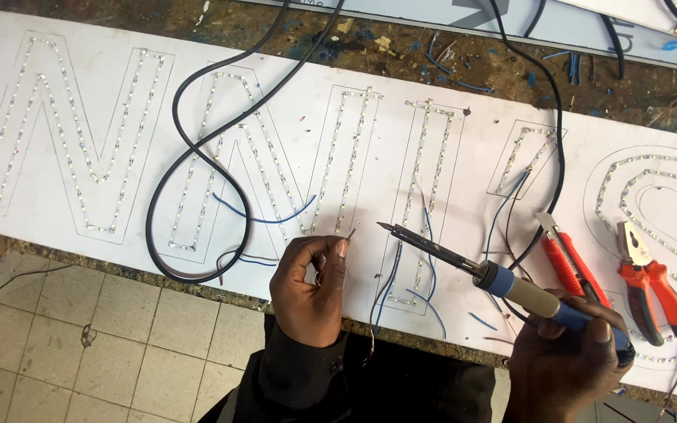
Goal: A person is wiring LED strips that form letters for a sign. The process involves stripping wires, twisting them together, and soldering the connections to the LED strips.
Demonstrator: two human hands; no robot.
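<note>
The person's right hand is wrapped around the blue-and-beige handle of a soldering iron, its dark tip hovering just over the long white sign panel. The left hand pinches a thin wire end between thumb and fingertips, near the tip but apart from it. To my eye, wire and tip should meet steadily on the strip's contact. Outlined letter shapes filled with rows of small LEDs run across the panel. Orange-handled pliers and an orange utility knife lie at the right.
</note>
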